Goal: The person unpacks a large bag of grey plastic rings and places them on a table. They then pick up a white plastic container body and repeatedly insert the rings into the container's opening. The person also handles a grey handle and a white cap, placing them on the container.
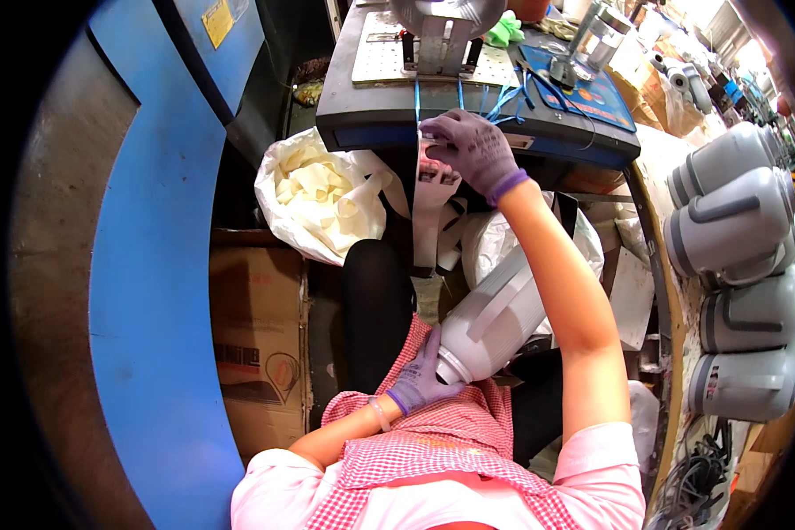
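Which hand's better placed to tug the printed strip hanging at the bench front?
Probably the right hand: its fingers are at the strip, by the front of the bench. The left hand is occupied, farther back, holding the narrow end of the grey flask.

Got a white sack [324,250] of cream scraps [314,187] near the desk [367,104]'s left corner, plus a brown cardboard box [256,300] below it in view. Also see a blue mat [608,102] and crumpled green item [503,30] up top, tangled dark cables [700,481] lower right, tall blue panel [155,230] along the left.
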`<act>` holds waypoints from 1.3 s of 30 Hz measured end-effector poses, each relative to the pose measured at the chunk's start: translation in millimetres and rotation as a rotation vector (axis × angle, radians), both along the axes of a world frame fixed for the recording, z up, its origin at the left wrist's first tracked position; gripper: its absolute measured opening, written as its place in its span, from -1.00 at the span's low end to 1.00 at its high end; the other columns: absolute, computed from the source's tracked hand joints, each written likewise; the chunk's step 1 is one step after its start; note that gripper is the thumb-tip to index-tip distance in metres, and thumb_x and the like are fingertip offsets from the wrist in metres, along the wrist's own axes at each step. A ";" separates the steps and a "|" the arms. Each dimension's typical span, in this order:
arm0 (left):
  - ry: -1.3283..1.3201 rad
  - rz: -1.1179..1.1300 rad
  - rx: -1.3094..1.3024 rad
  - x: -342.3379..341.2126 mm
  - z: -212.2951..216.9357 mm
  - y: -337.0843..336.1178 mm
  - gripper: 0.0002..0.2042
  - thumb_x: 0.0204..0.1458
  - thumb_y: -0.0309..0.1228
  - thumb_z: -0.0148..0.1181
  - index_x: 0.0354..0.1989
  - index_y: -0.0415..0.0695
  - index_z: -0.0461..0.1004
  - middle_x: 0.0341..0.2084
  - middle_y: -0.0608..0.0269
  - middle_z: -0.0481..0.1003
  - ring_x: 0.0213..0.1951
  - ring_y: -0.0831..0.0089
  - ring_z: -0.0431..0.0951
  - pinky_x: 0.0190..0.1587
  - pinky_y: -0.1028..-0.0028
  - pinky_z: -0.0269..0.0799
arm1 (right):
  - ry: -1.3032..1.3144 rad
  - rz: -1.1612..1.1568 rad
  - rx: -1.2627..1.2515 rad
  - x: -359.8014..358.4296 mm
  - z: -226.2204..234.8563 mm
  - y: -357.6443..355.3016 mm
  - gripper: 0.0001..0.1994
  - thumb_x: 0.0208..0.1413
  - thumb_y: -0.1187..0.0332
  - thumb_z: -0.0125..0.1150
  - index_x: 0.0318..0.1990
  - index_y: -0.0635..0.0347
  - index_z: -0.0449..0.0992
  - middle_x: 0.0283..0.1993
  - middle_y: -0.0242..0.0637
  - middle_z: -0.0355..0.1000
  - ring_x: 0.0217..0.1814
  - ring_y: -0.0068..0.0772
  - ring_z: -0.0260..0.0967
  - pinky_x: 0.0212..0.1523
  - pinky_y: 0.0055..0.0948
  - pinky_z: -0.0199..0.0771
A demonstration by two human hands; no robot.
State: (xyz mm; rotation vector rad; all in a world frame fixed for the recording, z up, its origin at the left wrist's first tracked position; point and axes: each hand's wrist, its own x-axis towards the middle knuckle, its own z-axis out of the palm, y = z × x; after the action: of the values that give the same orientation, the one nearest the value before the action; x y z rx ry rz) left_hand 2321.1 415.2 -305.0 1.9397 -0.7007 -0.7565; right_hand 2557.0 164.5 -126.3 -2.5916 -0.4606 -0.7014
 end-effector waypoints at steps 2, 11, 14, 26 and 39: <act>-0.014 -0.010 -0.032 0.3 -0.8 -1.4 0.25 -0.27 -0.03 0.45 0.46 -0.26 -0.36 0.35 -0.31 0.01 0.32 -0.19 0.19 0.31 0.17 0.24 | 0.169 -0.048 -0.016 9.9 12.6 3.1 -0.82 0.03 0.19 0.30 -0.20 -0.12 0.62 -0.16 -0.32 0.51 -0.09 -0.21 0.50 -0.05 -0.30 0.51; -0.121 0.013 -0.073 -2.1 2.5 -5.1 0.21 -0.32 -0.09 0.48 0.43 -0.32 -0.24 0.28 -0.37 0.10 0.29 -0.18 0.23 0.28 0.16 0.26 | 0.010 0.252 0.100 -193.3 -2.3 26.2 -0.79 -0.17 0.39 0.44 -0.34 -0.05 0.56 0.03 -0.34 0.43 0.16 -0.15 0.37 0.10 -0.17 0.44; -0.070 -0.013 -0.028 -5.4 8.5 -5.1 0.15 -0.28 -0.16 0.47 0.41 -0.36 -0.21 0.26 -0.39 0.11 0.26 -0.22 0.23 0.28 0.17 0.26 | 0.115 -0.202 0.749 -267.5 -10.7 -11.0 -0.87 0.06 0.51 0.34 -0.23 0.20 0.56 -0.38 -0.36 0.52 -0.35 -0.50 0.47 -0.24 -0.50 0.51; -0.284 -0.126 0.091 -18.3 7.8 -26.4 0.13 -0.21 -0.22 0.45 0.39 -0.46 -0.27 0.27 -0.55 0.02 0.27 -0.37 0.17 0.27 0.10 0.27 | 0.380 -0.792 1.695 -305.6 -154.5 -123.6 -0.77 0.15 0.29 0.34 -0.23 0.26 0.49 -0.43 -0.39 0.46 -0.53 -0.69 0.33 -0.53 -0.68 0.35; -0.279 -0.143 0.106 -19.5 6.7 -34.7 0.15 -0.17 -0.21 0.45 0.39 -0.46 -0.33 0.29 -0.60 -0.03 0.28 -0.45 0.11 0.28 0.04 0.22 | 0.355 -0.822 1.713 -301.9 -171.7 -126.9 -0.75 0.10 0.33 0.38 -0.27 0.31 0.46 -0.47 -0.34 0.45 -0.56 -0.64 0.32 -0.57 -0.62 0.31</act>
State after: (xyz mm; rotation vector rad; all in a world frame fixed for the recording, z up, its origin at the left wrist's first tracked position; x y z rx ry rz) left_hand 2301.6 380.6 -298.3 2.1329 -0.9936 -0.6245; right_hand 2255.0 37.6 -298.1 -1.0420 0.9828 -0.4302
